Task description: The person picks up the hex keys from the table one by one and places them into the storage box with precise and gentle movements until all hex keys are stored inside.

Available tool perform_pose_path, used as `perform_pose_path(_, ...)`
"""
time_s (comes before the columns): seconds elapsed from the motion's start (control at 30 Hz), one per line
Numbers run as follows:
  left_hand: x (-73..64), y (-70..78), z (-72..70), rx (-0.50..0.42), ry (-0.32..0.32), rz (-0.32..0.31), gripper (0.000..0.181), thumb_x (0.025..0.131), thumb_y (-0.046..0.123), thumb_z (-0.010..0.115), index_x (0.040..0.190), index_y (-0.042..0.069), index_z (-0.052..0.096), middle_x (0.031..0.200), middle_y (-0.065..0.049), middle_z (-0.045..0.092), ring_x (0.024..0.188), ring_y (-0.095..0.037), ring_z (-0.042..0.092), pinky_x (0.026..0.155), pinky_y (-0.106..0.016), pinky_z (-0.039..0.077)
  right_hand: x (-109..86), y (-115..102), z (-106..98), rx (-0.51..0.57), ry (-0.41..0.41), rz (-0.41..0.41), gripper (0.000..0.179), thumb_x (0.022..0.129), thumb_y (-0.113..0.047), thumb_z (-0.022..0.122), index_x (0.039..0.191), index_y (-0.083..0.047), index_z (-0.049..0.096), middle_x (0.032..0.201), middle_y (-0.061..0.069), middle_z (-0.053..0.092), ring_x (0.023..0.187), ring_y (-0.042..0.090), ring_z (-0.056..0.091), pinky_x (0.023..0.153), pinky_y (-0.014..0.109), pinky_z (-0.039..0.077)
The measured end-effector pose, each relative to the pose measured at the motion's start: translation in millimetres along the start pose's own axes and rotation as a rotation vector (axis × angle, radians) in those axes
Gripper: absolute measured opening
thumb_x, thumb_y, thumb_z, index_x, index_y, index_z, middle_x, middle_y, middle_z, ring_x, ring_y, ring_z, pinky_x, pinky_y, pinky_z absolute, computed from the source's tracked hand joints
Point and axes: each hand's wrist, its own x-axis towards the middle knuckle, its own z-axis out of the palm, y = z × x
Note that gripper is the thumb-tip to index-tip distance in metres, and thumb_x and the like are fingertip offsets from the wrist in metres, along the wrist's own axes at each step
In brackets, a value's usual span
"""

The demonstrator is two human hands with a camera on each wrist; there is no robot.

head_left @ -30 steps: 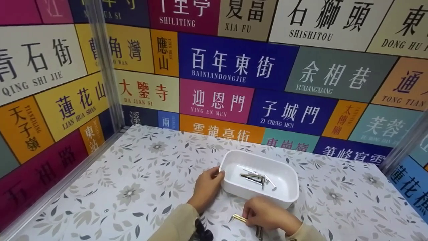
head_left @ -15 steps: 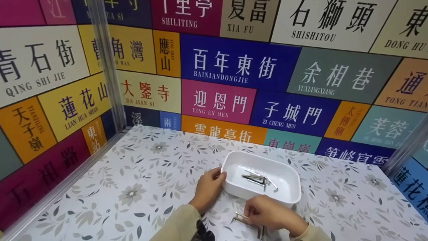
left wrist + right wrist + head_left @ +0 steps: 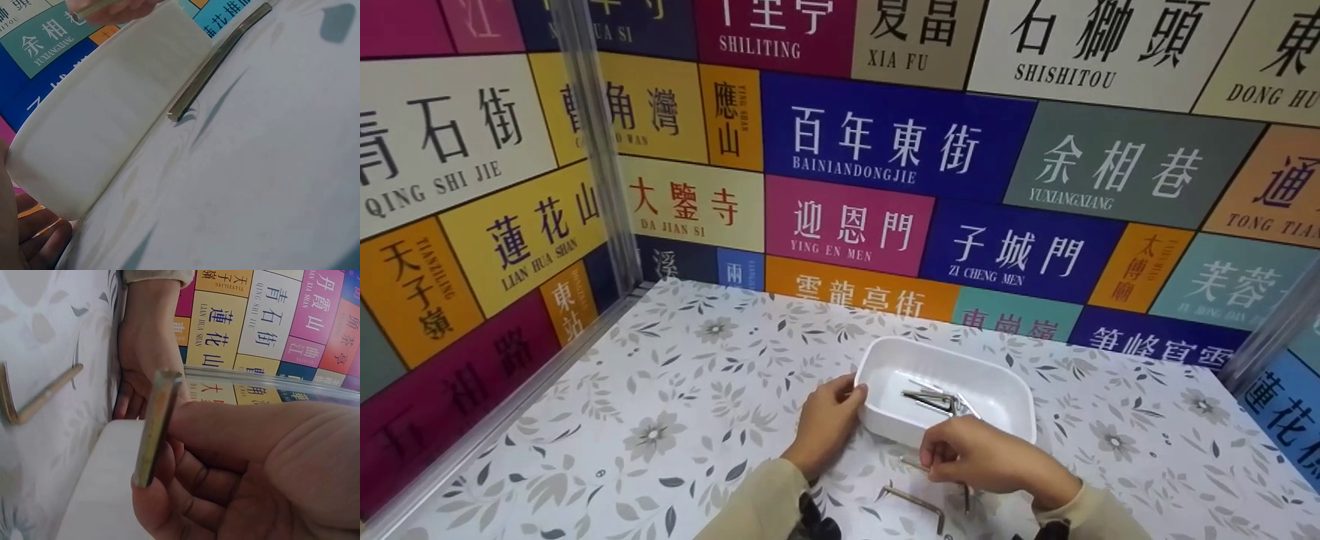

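Observation:
A white plastic box (image 3: pixel 877 429) stands on the table with several hex keys (image 3: pixel 931 399) inside it. My left hand (image 3: pixel 826 424) holds the box at its left end, thumb near the rim; in the left wrist view its fingers (image 3: pixel 45 239) are curled against the box's corner. In front of the box, my right hand (image 3: pixel 997 459) pinches a brass-coloured hex key (image 3: pixel 156 433) between thumb and fingers. Another bent hex key (image 3: pixel 916 501) lies on the table just left of and below that hand; the right wrist view shows its L shape.
The floral-patterned table (image 3: pixel 607 420) meets panelled walls with coloured name signs (image 3: pixel 896 139) at the back and left. A clear plastic strip (image 3: pixel 604 157) covers the wall corner. A black strap (image 3: pixel 814 517) shows at my left wrist.
Two hex keys were together at my right fingertips; one now lies apart on the table. The right hand has moved right and up towards the box with the other. The left hand stays put.

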Motion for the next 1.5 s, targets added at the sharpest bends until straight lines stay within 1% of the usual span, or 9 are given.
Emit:
perform_pose_path(0.17,0.4,1.2,-0.7,0.001,-0.005,0.000,0.046,0.097,0.040,0.059,0.132,0.012,0.067,0.122,-0.005,0.074,0.119,-0.023,0.067,0.109,-0.047,0.048,-2.4,-0.4,-15.3,-0.050,0.024,-0.026,0.004,0.087,-0.007,0.072,0.087,-0.005,0.069,0.076,0.001,0.068,0.068,-0.004,0.053,0.063,0.019,0.048)
perform_pose_path(0.33,-0.4,0.4,-1.2,0.008,-0.006,-0.012,0.045,0.097,0.041,0.058,0.132,0.014,0.067,0.123,-0.004,0.074,0.120,-0.022,0.066,0.109,-0.047,0.047,1.7,0.3,-32.6,-0.125,0.047,-0.042,0.003,0.086,-0.007,0.071,0.085,-0.007,0.069,0.076,0.001,0.069,0.068,-0.004,0.053,0.065,0.019,0.049)
perform_pose_path(0.5,-1.2,0.9,0.5,0.012,0.011,0.007,0.045,0.096,0.039,0.059,0.131,0.011,0.068,0.117,-0.004,0.076,0.110,-0.020,0.069,0.103,-0.045,0.051,9.6,5.4,-53.2,-0.185,0.051,-0.025,0.004,0.084,-0.004,0.071,0.083,-0.007,0.069,0.075,0.001,0.069,0.065,-0.002,0.052,0.062,0.019,0.048)
perform_pose_path(0.57,-1.1,1.3,0.5,0.011,0.018,0.009,0.044,0.096,0.037,0.060,0.130,0.011,0.069,0.115,-0.004,0.076,0.108,-0.020,0.070,0.102,-0.044,0.051,14.3,9.3,-60.8,-0.204,0.043,-0.006,0.004,0.083,-0.004,0.072,0.084,-0.006,0.069,0.076,0.001,0.069,0.066,-0.001,0.053,0.063,0.019,0.048)
perform_pose_path(0.77,0.3,1.5,0.1,0.008,0.010,-0.020,0.044,0.096,0.038,0.059,0.131,0.012,0.068,0.119,-0.003,0.075,0.114,-0.021,0.067,0.107,-0.046,0.049,27.8,27.9,-78.8,-0.242,-0.034,0.043,0.004,0.084,-0.006,0.074,0.086,-0.007,0.071,0.078,0.000,0.070,0.068,0.001,0.055,0.064,0.021,0.049)
perform_pose_path(0.93,1.5,0.2,0.3,0.007,0.003,-0.021,0.045,0.096,0.039,0.059,0.132,0.012,0.067,0.121,-0.004,0.074,0.117,-0.022,0.067,0.108,-0.046,0.048,37.8,45.4,-84.5,-0.249,-0.093,0.075,0.004,0.085,-0.008,0.074,0.087,-0.008,0.070,0.078,-0.001,0.068,0.066,0.003,0.054,0.063,0.021,0.047)
perform_pose_path(1.2,1.1,2.6,-0.8,0.000,0.008,-0.017,0.045,0.096,0.038,0.059,0.132,0.012,0.068,0.119,-0.004,0.075,0.116,-0.022,0.068,0.107,-0.045,0.049,53.6,57.3,-87.3,-0.232,-0.120,0.124,0.006,0.086,-0.009,0.074,0.091,-0.007,0.070,0.083,0.000,0.067,0.071,0.006,0.056,0.065,0.022,0.049)
perform_pose_path(1.37,-0.4,2.0,-0.8,-0.004,0.006,-0.018,0.045,0.096,0.039,0.059,0.132,0.013,0.067,0.119,-0.003,0.075,0.114,-0.020,0.068,0.106,-0.045,0.049,62.2,63.8,-89.3,-0.203,-0.158,0.204,0.005,0.088,-0.007,0.072,0.092,-0.006,0.070,0.085,0.001,0.067,0.071,0.011,0.061,0.065,0.025,0.055)
perform_pose_path(1.5,-1.2,0.3,-0.4,0.008,0.007,-0.003,0.044,0.097,0.039,0.058,0.132,0.015,0.068,0.117,0.000,0.076,0.111,-0.017,0.069,0.104,-0.043,0.050,68.1,69.3,-89.5,-0.209,-0.142,0.272,0.005,0.089,-0.007,0.071,0.094,-0.005,0.071,0.085,0.001,0.067,0.069,0.012,0.060,0.065,0.028,0.057)
